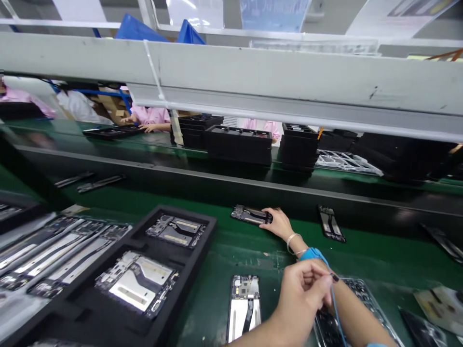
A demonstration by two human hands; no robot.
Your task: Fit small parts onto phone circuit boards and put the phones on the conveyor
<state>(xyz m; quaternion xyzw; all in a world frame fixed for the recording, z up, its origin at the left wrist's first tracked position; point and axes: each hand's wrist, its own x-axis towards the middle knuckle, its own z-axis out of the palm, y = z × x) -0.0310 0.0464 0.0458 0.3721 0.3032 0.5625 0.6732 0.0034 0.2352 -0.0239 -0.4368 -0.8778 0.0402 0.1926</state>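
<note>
Right hand (279,223) stretched forward, left hand (303,295) pinching

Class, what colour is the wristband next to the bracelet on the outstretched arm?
Bright blue; the wristband shows best in the head view.

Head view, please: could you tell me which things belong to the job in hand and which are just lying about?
Apparently in use:
phone assembly in the right hand
blue cord at the left hand

Seemingly lying about:
second phone assembly, further right
stacked black trays, behind
</note>
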